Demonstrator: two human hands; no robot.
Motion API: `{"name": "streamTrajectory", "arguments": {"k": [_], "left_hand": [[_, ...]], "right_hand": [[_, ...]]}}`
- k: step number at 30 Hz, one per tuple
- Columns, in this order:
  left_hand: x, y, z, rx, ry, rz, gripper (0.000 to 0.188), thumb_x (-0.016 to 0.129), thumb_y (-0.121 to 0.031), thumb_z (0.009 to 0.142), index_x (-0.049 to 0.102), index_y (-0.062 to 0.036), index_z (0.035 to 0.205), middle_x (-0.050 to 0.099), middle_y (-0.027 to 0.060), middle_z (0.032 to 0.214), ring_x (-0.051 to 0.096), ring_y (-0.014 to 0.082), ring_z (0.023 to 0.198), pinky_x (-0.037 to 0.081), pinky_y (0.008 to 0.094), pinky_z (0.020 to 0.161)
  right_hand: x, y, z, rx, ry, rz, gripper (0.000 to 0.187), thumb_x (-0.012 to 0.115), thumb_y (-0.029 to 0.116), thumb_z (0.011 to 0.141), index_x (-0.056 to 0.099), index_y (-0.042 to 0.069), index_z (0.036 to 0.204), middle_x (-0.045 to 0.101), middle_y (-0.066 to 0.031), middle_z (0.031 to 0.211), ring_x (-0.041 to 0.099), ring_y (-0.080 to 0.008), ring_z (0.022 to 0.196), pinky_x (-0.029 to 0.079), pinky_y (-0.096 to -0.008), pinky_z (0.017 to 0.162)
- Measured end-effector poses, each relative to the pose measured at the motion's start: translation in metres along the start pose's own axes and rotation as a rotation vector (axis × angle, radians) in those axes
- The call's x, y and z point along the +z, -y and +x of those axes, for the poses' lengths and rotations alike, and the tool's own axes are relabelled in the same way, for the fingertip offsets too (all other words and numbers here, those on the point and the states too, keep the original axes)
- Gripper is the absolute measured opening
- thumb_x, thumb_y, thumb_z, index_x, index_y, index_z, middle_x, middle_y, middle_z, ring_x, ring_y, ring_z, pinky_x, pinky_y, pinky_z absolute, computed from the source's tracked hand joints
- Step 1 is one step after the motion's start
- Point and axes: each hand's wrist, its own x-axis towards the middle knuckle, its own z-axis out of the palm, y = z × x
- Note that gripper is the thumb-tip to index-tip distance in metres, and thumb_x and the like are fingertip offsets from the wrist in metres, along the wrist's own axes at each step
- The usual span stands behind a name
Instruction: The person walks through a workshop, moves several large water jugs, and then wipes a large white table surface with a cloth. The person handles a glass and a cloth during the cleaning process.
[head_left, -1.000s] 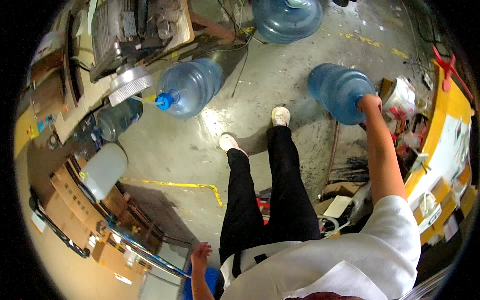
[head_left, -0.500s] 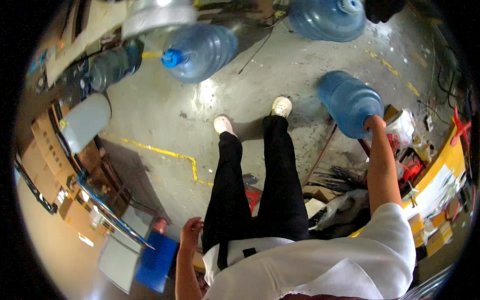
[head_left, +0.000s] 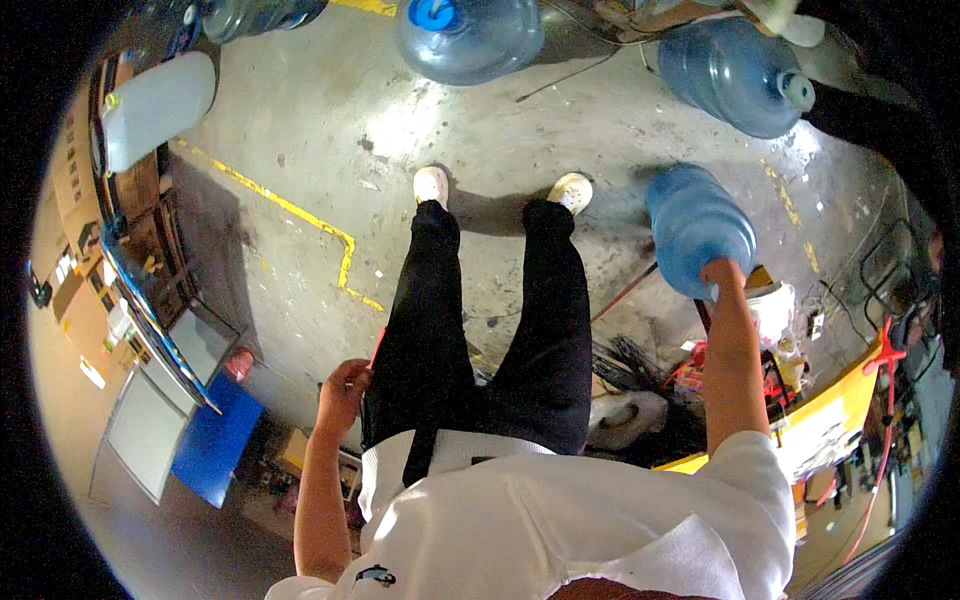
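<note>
The neck of a blue water bottle [head_left: 700,220] is gripped by the right hand [head_left: 724,274], whose fingers are closed around it, though most of them are hidden behind the back of the hand. The bottle's ribbed body is seen stretching forward from the grip, slanted slightly to the left; whether its base is touched by the floor [head_left: 500,120] cannot be told. Farther forward, beyond the held bottle and apart from it, a large bottle with a pale cap [head_left: 720,75] is seen, and well to the left of that one, a bottle with a blue cap [head_left: 465,50] is partly cut off by the picture's edge. Just to the right of the grip, a white bag [head_left: 772,312] is set among clutter. Well to the left of the grip, beyond the dark trousers [head_left: 425,310], the left hand [head_left: 343,393] is held low, its fingers loosely bent and nothing seen between them. Far forward and left of the grip, a whitish jerrycan [head_left: 160,112] is found beside cardboard boxes [head_left: 75,180].
</note>
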Motion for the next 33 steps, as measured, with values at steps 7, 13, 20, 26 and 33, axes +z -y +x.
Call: {"name": "streamTrajectory", "arguments": {"k": [7,13,20,26,33], "left_hand": [[-0.015,0.038,0.028,0.027,-0.025,-0.057,0.019,0.053,-0.01,0.086,0.058,-0.0036,0.104,0.064,0.0069,0.089,0.06,0.0153,0.082,0.047,0.0288,0.073],[-0.056,0.031,0.047,0.021,0.001,-0.031,0.02,0.052,-0.008,0.086,0.058,-0.0036,0.104,0.063,0.0073,0.091,0.058,0.0136,0.081,0.047,0.0277,0.07],[-0.156,0.076,0.108,0.061,0.122,0.148,0.02,0.052,-0.009,0.086,0.057,-0.0028,0.105,0.063,0.0085,0.091,0.06,0.015,0.079,0.048,0.0288,0.067],[-0.303,0.111,0.14,-0.052,-0.058,-0.209,0.027,0.054,-0.023,0.086,0.056,-0.0063,0.108,0.063,0.0055,0.092,0.06,0.0135,0.079,0.045,0.024,0.063],[-0.371,0.273,0.116,-0.35,-0.007,0.09,0.03,0.053,-0.023,0.084,0.055,-0.0043,0.107,0.063,0.0087,0.09,0.059,0.017,0.079,0.045,0.0271,0.068]], "right_hand": [[-0.028,0.031,-0.065,-0.043,-0.194,-0.207,0.044,0.065,0.03,0.069,0.061,0.013,0.11,0.058,-0.0092,0.116,0.058,-0.0241,0.103,0.051,-0.0386,0.078],[-0.047,0.097,-0.12,-0.075,-0.383,-0.297,0.04,0.064,0.026,0.073,0.061,0.007,0.108,0.06,-0.0099,0.111,0.059,-0.026,0.101,0.052,-0.0405,0.077],[-0.049,0.203,-0.158,0.013,-0.446,-0.195,0.033,0.062,0.022,0.075,0.063,0.008,0.105,0.06,-0.0112,0.11,0.061,-0.029,0.096,0.053,-0.0446,0.071],[-0.056,0.29,-0.204,0.004,-0.453,-0.309,0.035,0.061,0.023,0.075,0.062,0.009,0.107,0.058,-0.0111,0.114,0.062,-0.0309,0.093,0.052,-0.0501,0.066],[-0.056,0.375,-0.269,-0.18,-0.191,-0.29,0.041,0.067,0.035,0.069,0.064,0.013,0.103,0.063,-0.0065,0.106,0.062,-0.0234,0.096,0.049,-0.0374,0.081]]}}
